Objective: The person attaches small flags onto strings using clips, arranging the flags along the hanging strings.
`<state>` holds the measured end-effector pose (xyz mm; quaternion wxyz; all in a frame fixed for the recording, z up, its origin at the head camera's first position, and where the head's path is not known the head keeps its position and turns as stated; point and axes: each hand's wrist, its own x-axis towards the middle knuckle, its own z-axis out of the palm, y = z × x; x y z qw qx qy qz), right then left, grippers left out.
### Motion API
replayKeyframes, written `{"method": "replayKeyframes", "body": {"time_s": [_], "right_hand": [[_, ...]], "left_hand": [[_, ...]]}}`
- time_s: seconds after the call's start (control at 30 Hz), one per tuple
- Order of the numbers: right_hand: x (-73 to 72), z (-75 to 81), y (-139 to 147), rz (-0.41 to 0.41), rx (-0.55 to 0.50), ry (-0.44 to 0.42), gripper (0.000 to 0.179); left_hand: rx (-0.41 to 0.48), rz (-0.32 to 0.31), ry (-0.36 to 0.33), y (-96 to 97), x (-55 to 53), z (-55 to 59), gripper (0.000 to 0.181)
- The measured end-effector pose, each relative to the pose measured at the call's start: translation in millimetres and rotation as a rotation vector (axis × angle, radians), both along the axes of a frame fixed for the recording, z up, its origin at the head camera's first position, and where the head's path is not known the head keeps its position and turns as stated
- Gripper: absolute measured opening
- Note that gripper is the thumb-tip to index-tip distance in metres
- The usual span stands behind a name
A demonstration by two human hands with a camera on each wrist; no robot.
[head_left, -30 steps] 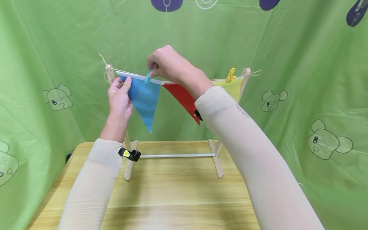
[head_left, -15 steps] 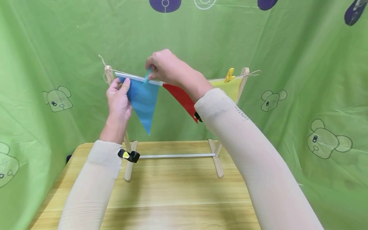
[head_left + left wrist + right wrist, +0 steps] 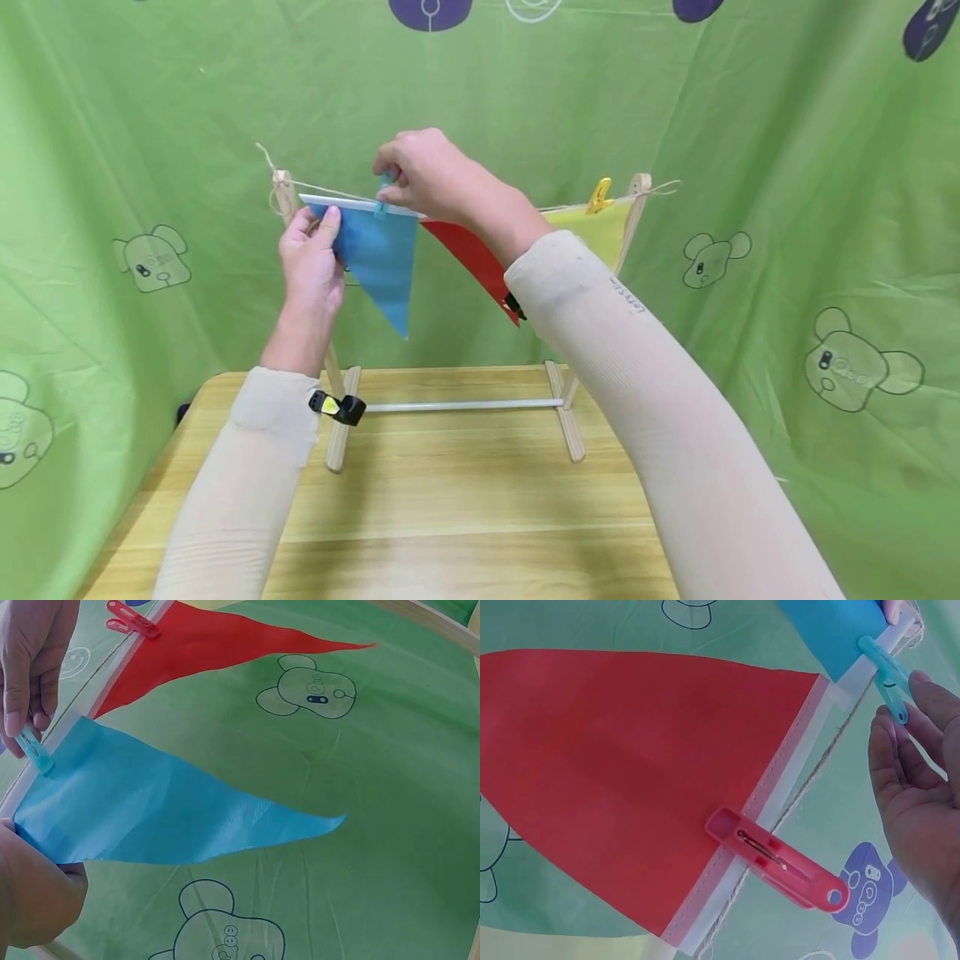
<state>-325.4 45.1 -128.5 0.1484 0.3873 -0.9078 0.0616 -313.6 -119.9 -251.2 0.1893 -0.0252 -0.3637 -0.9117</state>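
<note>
My left hand (image 3: 311,254) pinches the upper left corner of a blue triangular pennant (image 3: 378,254), thumb in front. With my right hand (image 3: 431,171) I pinch the handles of a teal clothespin (image 3: 382,200), whose tip sits over the pennant's white top band. In the right wrist view the teal clothespin (image 3: 885,667) slants across that band beside the twine (image 3: 832,746). Beside the blue pennant hangs a red pennant (image 3: 652,765), held on the twine by a red clothespin (image 3: 780,862). My right forearm partly covers the red pennant in the head view.
A yellow pennant (image 3: 588,233) hangs at the right under a yellow clothespin (image 3: 601,197). The twine is tied to two wooden posts (image 3: 285,196), joined low down by a white rod (image 3: 461,406). The stand is on a wooden table (image 3: 465,517) before a green curtain (image 3: 480,83).
The teal clothespin has shifted slightly left and stands more upright. The blue pennant's lower tip has swung to the right. Both hands keep their holds.
</note>
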Motion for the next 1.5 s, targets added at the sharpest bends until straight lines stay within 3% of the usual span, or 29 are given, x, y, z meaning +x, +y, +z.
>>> {"method": "replayKeyframes", "body": {"time_s": [0.43,0.67,1.17,1.5], "right_hand": [[0.4,0.5,-1.3,-0.022,-0.026,-0.025,0.036],[-0.8,0.1,-2.6,-0.013,-0.011,-0.031,0.036],[-2.7,-8.0,-4.3,-0.024,-0.041,-0.067,0.044],[3.1,-6.2,1.0,-0.059,-0.046,-0.119,0.05]], "left_hand": [[-0.015,-0.004,-0.042,3.6,-0.1,2.3,0.009],[-0.05,-0.069,-0.136,4.7,3.8,-0.7,0.009],[-0.14,-0.053,-0.128,5.9,10.6,-20.8,0.015],[-0.152,-0.043,-0.132,9.2,17.3,-27.4,0.007]]}}
